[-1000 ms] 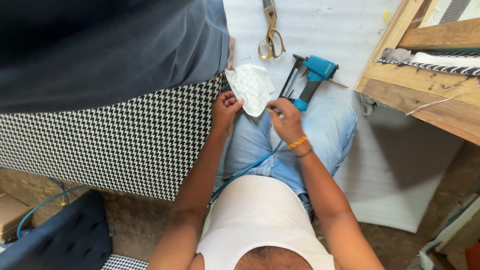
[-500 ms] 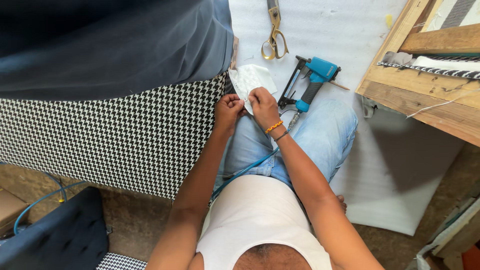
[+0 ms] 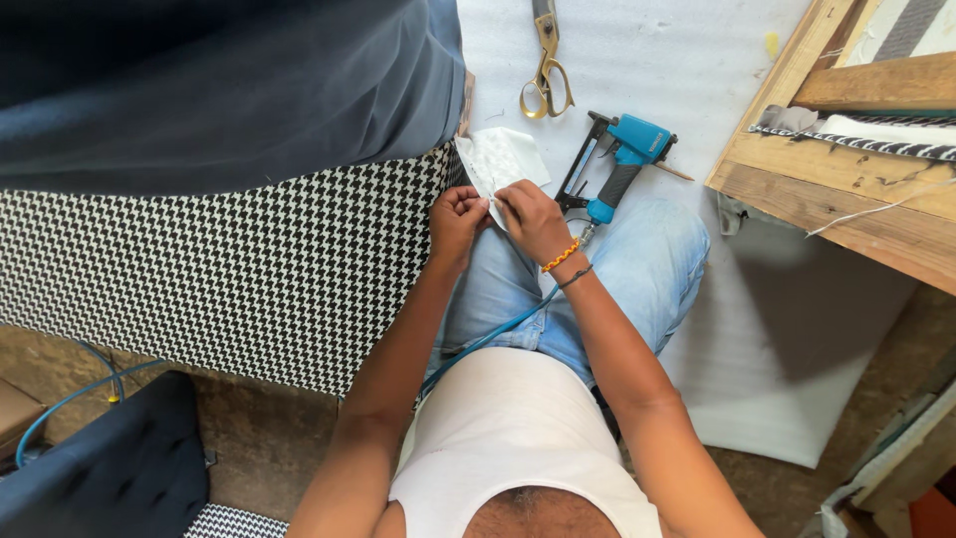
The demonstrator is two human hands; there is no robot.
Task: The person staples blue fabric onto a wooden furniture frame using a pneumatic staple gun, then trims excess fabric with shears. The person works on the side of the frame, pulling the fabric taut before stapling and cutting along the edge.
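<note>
We see both hands, left hand (image 3: 456,221) and right hand (image 3: 532,221), pinching a white foam piece (image 3: 501,159) beside houndstooth fabric (image 3: 229,269), near a blue staple gun (image 3: 619,164)

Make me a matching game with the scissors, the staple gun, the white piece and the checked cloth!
Things:
1. scissors
2. staple gun
3. white piece
4. checked cloth

Descriptions:
A. blue and black
B. pinched by the left hand and right hand
C. black-and-white pattern
D. gold handles, lying on the white sheet

Pairs: 1-D, 2-A, 3-B, 4-C
</note>
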